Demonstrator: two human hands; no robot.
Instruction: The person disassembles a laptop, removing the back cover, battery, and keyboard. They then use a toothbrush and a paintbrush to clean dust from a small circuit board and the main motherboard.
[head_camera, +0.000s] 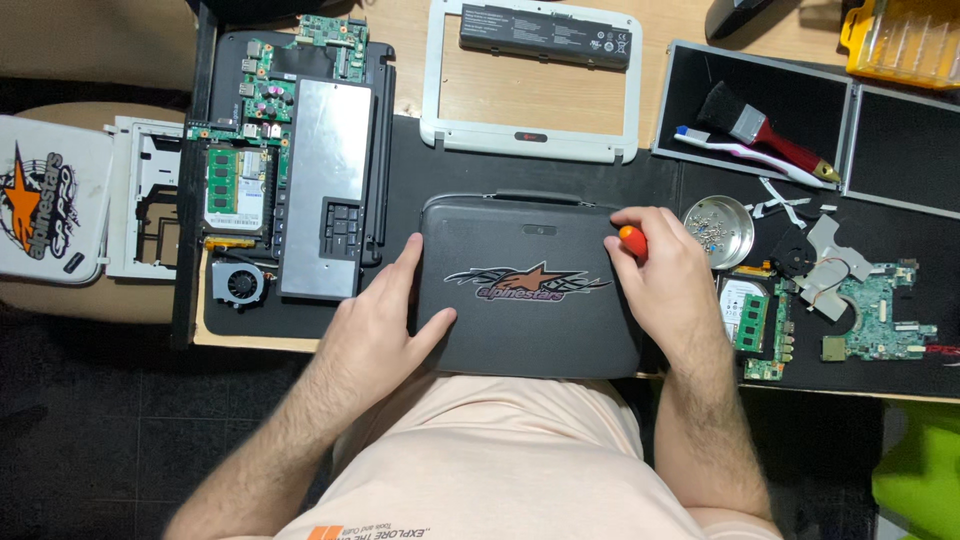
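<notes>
2 hands rest on 1 dark laptop (530, 300) at the counter (520, 100) edge: the left hand (375, 325) lies flat and released on its lid, the right hand (665, 275) is clenched around 1 orange-handled screwdriver (632, 241). 1 round tin (718, 231) holds small screws; 1 black tray (770, 105) holds 1 brush (765, 130).

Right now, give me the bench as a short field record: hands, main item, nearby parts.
left hand: flat on the left edge of the closed dark grey laptop with star sticker
right hand: grip closed on an orange-handled screwdriver at the laptop's right edge
right of laptop: round metal tin of screws, green circuit board
left of laptop: opened black laptop chassis, small fan
behind: white plastic bezel, black battery
</notes>
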